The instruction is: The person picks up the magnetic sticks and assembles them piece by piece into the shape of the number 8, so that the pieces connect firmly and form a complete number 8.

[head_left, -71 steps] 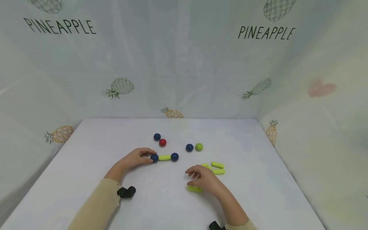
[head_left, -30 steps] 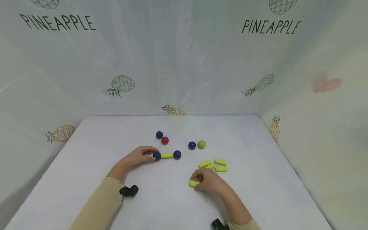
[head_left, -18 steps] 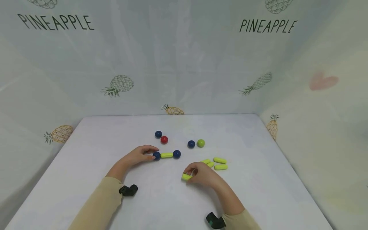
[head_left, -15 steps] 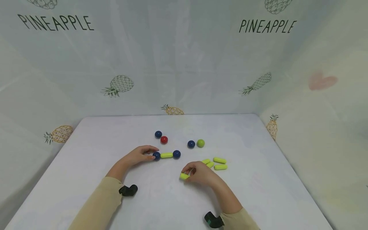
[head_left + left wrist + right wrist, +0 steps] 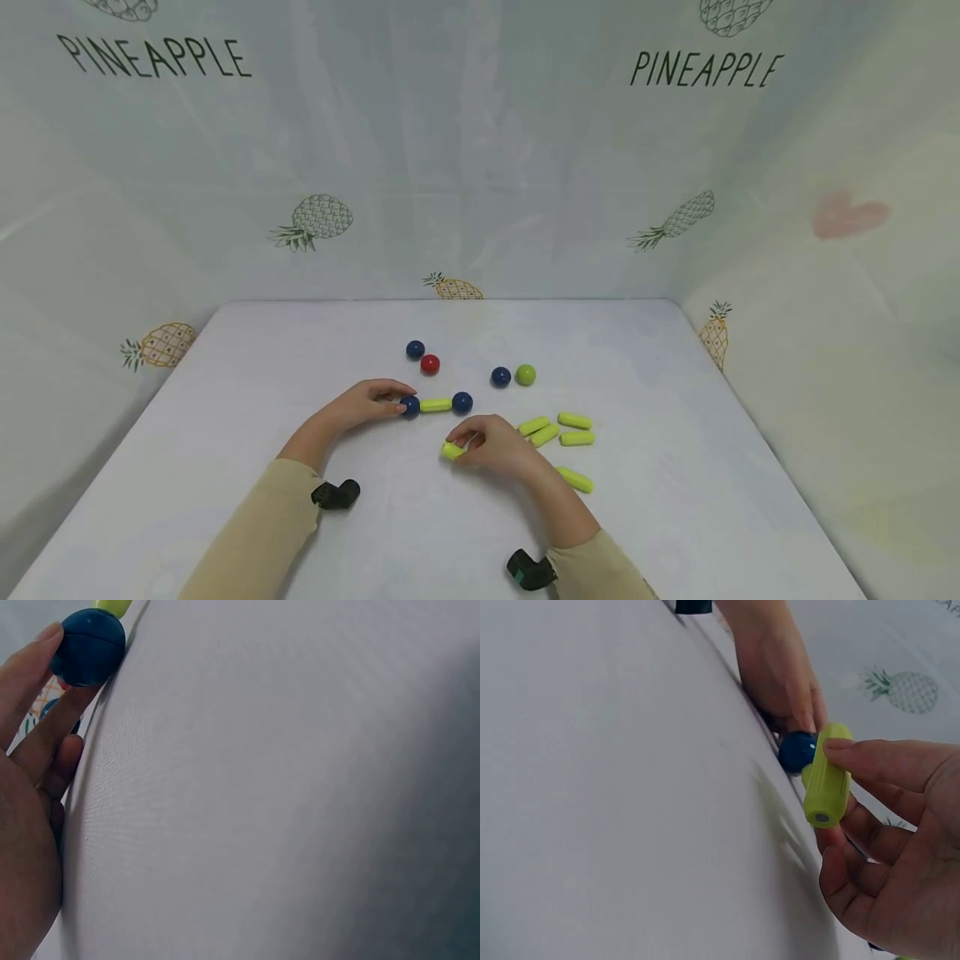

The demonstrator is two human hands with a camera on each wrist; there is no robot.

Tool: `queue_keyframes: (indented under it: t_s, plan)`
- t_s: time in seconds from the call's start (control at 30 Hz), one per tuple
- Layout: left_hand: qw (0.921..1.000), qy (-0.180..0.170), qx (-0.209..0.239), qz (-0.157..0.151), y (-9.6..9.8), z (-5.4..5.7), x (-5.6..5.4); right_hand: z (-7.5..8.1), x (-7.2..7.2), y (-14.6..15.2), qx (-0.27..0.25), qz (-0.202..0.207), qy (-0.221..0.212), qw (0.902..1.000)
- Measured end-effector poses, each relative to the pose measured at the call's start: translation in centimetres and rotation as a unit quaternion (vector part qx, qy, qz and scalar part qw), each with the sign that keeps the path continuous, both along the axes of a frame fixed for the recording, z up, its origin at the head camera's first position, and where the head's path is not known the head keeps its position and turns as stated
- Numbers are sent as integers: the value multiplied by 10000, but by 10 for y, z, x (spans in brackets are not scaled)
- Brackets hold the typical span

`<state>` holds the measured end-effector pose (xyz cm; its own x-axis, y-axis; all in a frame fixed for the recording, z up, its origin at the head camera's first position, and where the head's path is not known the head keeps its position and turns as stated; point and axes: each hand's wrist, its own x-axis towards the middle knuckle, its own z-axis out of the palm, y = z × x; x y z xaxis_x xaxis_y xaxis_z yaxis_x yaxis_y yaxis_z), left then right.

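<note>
A yellow-green stick with two navy balls at its ends [image 5: 436, 406] lies on the white table. My left hand [image 5: 363, 404] holds its left ball [image 5: 91, 649] between thumb and finger. In my right hand [image 5: 495, 446], thumb and fingertips pinch another yellow-green stick [image 5: 828, 780], whose near end shows a small grey disc. That stick is in front of the joined piece, a short way toward me, with its far part covered by the fingers in the head view. The right wrist view shows it overlapping the joined piece.
Behind the left hand are a navy ball [image 5: 416, 350] and a red ball [image 5: 430, 364]. Farther right sit another navy ball [image 5: 501, 377] and a green ball [image 5: 526, 375]. Several loose sticks [image 5: 577, 438] lie right of my right hand, one [image 5: 575, 479] beside the forearm.
My right hand has gripped a yellow-green stick from the table and carried it left and forward, toward the joined piece. A stick beside the right forearm has come into view. The left hand stays put.
</note>
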<state>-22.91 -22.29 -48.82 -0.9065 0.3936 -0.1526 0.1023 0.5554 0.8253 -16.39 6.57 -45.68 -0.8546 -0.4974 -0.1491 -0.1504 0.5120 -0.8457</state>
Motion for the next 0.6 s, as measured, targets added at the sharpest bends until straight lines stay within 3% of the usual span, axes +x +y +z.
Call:
queue_keyframes:
  t_s: [0.6]
  plan:
    - [9999, 62, 70, -39, -1, 3, 1, -4, -13, -40, -426, -173, -343, 9984]
